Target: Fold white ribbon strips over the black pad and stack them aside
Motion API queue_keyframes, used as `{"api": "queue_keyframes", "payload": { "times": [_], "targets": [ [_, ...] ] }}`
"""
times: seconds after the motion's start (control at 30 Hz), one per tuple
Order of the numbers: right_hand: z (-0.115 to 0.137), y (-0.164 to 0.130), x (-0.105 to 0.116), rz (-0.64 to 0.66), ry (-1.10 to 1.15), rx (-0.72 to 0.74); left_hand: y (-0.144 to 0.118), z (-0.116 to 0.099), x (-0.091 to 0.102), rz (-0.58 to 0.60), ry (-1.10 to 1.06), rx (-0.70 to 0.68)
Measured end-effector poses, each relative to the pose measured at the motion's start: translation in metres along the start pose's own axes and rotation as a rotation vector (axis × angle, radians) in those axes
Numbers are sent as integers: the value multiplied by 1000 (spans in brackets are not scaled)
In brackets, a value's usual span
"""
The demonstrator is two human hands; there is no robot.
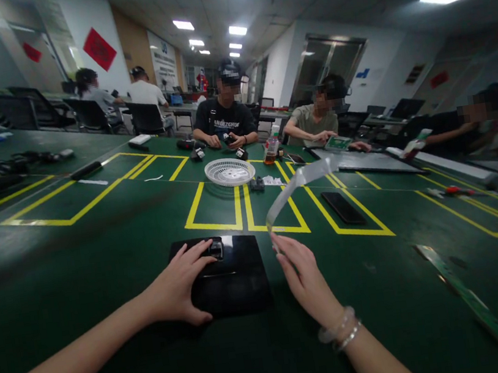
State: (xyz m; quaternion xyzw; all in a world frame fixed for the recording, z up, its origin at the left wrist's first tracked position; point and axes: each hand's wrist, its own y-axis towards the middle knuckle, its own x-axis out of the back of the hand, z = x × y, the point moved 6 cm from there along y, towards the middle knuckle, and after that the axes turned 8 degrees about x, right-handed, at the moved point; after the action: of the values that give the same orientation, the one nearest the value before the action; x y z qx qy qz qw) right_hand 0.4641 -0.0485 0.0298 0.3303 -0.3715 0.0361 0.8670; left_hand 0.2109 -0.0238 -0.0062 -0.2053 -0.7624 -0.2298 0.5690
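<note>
My left hand [177,286] lies flat with fingers spread on a black tablet-like device [236,275] on the green table [101,256], fingertips close to a small dark part [216,248] near its top edge. My right hand [305,277] is just right of the device and pinches the lower end of a long clear film strip [298,186]. The strip curves up and away to the right, above the table. A bracelet circles my right wrist.
A white mesh basket [229,172] sits farther back inside yellow floor-tape boxes. A black phone [343,207] lies to the right. Another long strip [468,297] lies at the right front. Several people sit working along the far side, with a bottle [271,148] among them.
</note>
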Motion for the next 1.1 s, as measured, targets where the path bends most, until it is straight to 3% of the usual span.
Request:
{"api": "queue_keyframes", "payload": {
  "times": [0.1, 0.23, 0.3, 0.4, 0.53, 0.9, 1.1],
  "targets": [
    [16, -3, -11, 201, -278, 116, -7, -4, 1, -58, 37, -85],
    [24, -9, -24, 403, -413, 188, -34, -45, 8, -215, 73, -499],
    [24, -13, -31, 483, -427, 213, -44, -60, 10, -269, 65, -621],
    [24, -15, -35, 530, -430, 198, -38, -59, 7, -243, 92, -521],
    [27, -15, -36, 522, -438, 189, -20, -36, -1, -108, 120, -341],
    [32, -16, -43, 495, -470, 228, -16, -28, -2, -69, 124, -213],
    [32, -11, -35, 445, -443, 200, -14, -15, -5, 12, 91, -132]
  ]
}}
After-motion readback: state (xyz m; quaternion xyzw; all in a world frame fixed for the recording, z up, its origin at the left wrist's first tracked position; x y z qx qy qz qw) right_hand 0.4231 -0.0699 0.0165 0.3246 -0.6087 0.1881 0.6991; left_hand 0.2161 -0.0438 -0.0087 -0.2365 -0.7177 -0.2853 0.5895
